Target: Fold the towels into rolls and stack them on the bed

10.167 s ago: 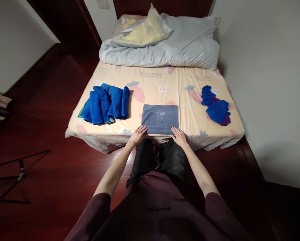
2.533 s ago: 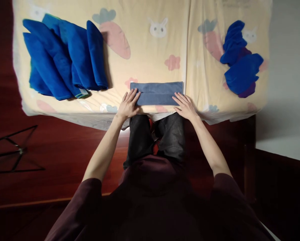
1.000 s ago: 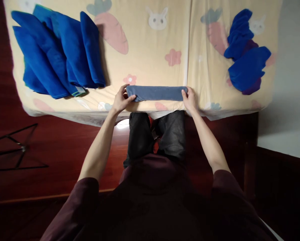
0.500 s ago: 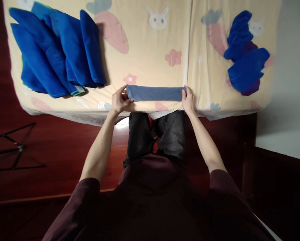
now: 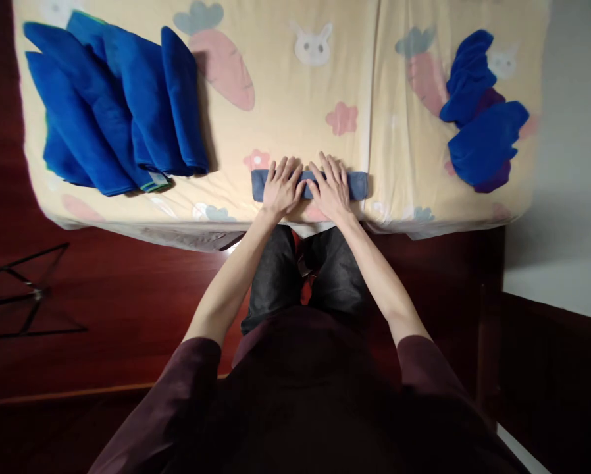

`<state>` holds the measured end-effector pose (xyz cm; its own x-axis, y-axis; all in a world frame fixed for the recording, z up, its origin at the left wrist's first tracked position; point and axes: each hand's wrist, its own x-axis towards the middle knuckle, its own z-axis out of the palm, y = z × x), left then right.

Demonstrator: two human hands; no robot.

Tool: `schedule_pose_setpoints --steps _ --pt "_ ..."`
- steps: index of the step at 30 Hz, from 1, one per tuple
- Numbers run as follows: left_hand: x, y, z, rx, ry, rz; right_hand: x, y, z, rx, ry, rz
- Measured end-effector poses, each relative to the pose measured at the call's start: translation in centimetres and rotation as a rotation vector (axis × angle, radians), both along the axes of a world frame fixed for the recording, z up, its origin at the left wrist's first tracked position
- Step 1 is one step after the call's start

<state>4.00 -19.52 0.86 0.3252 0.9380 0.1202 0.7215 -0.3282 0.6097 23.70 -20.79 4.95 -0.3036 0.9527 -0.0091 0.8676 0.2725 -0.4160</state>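
A grey-blue cloth, folded into a long narrow strip, lies crosswise near the front edge of the bed. My left hand rests flat on its left half, fingers a little spread and pointing away from me. On the right half lies my right hand, likewise palm down with its fingers apart. The two thumbs come close together over the middle of the strip. Both ends of the cloth show beyond my hands, while its centre is mostly covered.
Several folded blue towels lie overlapping at the left of the bed. Two crumpled blue and purple cloths are at the right. The bed has a cream patterned sheet. A black metal stand is on the red-brown floor.
Both hands have let go of the strip's ends and moved inward, now lying flat on top of it. The cloth has stayed in nearly the same place.
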Motion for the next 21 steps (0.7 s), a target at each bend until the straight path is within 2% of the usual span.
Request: schedule_pose_setpoints --steps 2,5,7,10,12,14,16,18,21 --pt "-1.0 -0.6 -1.0 0.01 0.006 0.02 0.8 -0.1 -1.2 -0.035 0.013 0.027" --pt "-4.3 -1.6 -1.9 0.048 0.025 0.065 3.7 -0.5 -3.3 0.003 0.036 0.041" --pt "-6.7 -2.1 -2.1 0.06 0.031 0.093 5.5 -0.9 -4.1 0.05 0.015 0.047" --pt "-9.3 -2.8 -1.7 0.064 0.035 0.115 7.3 -1.2 -4.0 0.082 -0.01 0.013" --pt "-9.9 -4.0 -0.8 0.081 0.026 0.176 7.9 -1.0 -3.4 0.077 -0.006 -0.008" --pt "-9.1 -6.2 0.5 0.093 -0.032 0.327 8.5 -0.4 -2.4 0.066 0.007 0.001" --pt "-7.0 -9.0 1.6 0.034 -0.198 0.533 8.9 0.8 -1.3 0.041 0.028 0.045" --pt "-3.7 -11.4 2.2 -0.217 -0.506 0.607 9.2 2.5 -0.3 -0.014 0.045 0.112" --pt "1.7 -12.6 2.2 -0.721 -1.077 0.517 9.0 5.5 1.0 -0.183 0.03 0.216"
